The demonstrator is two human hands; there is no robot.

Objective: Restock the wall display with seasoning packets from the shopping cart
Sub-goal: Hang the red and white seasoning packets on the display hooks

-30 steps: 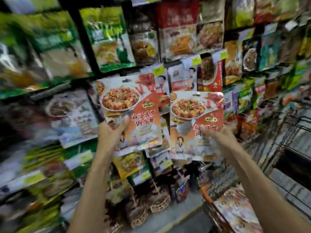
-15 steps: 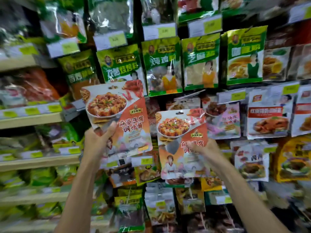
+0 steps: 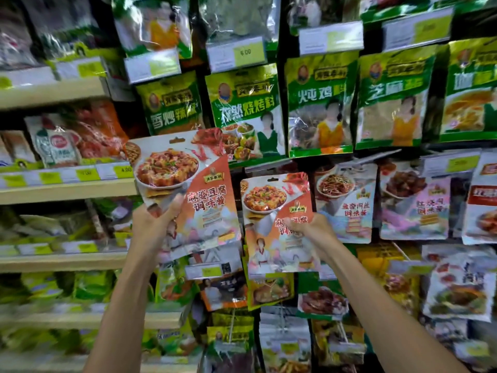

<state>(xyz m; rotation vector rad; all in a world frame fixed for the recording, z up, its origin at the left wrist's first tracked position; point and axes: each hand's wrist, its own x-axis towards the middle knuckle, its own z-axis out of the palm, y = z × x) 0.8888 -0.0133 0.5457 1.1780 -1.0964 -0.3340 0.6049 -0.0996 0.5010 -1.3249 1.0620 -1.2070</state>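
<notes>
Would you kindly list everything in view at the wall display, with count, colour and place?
Left tofu sauce packet: one, orange and white, raised before the display.
Right tofu sauce packet: one, same colours, lower and to the right.
Green seasoning packets: five in a row, green and yellow, hanging above.
Pale sauce packets: at least three, whitish pink, hanging at right.
Lower packets: many, mixed colours, blurred.
Price tags: many, white and yellow-green.
Shelves: several, beige, at left.
Left hand: grips the left tofu sauce packet.
Right hand: grips the right tofu sauce packet.
</notes>
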